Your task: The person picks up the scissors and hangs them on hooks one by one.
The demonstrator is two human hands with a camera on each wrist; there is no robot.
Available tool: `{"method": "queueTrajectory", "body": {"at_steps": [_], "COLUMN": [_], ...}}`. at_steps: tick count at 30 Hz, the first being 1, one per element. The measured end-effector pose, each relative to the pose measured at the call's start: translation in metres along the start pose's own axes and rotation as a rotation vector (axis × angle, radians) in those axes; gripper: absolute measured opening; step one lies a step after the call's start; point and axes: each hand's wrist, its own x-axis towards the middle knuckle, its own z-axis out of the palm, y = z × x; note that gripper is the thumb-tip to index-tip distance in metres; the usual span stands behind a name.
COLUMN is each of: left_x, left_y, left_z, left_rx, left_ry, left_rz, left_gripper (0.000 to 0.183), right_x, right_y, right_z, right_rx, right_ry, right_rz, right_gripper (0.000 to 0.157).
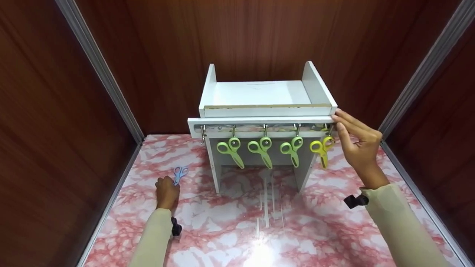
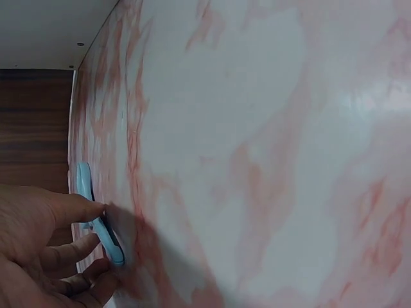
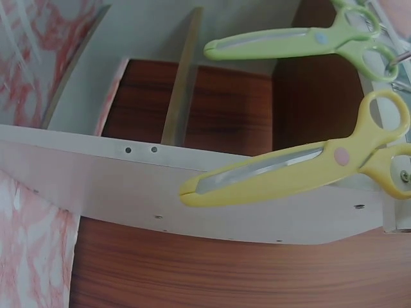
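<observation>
At the left on the marbled table, a pair of light blue scissors (image 1: 181, 171) lies with its handles pointing away. My left hand (image 1: 167, 191) pinches its blade end; the left wrist view shows thumb and fingertips on either side of the blue scissors (image 2: 110, 244). With thumb and fingers, my right hand (image 1: 362, 144) grips the right end of the white hook rail (image 1: 259, 120) on the shelf front. Right beside that hand hang yellow scissors (image 1: 323, 152). Three pairs of green scissors, the nearest to them being one pair (image 1: 293, 149), hang in a row to their left.
A white shelf unit (image 1: 207, 92) stands at the middle back, its side panels reaching down to the table. A metal hook (image 1: 203, 134) is at the rail's left end. Brown wood-grain walls (image 1: 259, 37) enclose the pink and white marbled table (image 1: 207, 230).
</observation>
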Motion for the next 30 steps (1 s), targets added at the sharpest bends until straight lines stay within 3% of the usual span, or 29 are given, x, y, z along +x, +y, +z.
{"method": "queueTrajectory", "body": {"at_steps": [15,21,25,30], "left_x": [0.0053,0.0062,0.0057,0.0024], "left_y": [0.0023,0.0003,-0.0018,-0.0039], "left_z": [-0.0010,-0.0007,0.0005,0.0002], "left_rx": [0.024,0.024,-0.012,-0.102], "left_ry": [-0.041,0.000,0.022,-0.012], "left_rz": [-0.015,0.025,0.051,0.014], "left_gripper": [0.013,0.018,0.021,0.015], "right_x": [-0.0008,-0.0007,-0.0001,0.0006], "right_y": [0.0034,0.0031,0.0011,-0.0018], "right_z": [-0.0008,-0.0007,-0.0003,0.0009], "right_rx": [-0.009,-0.004,0.003,0.008], "right_ry": [-0.005,-0.001,0.000,0.002], "right_rz": [0.000,0.001,0.004,0.007], "right_gripper": [0.017,0.016,0.017,0.018]}}
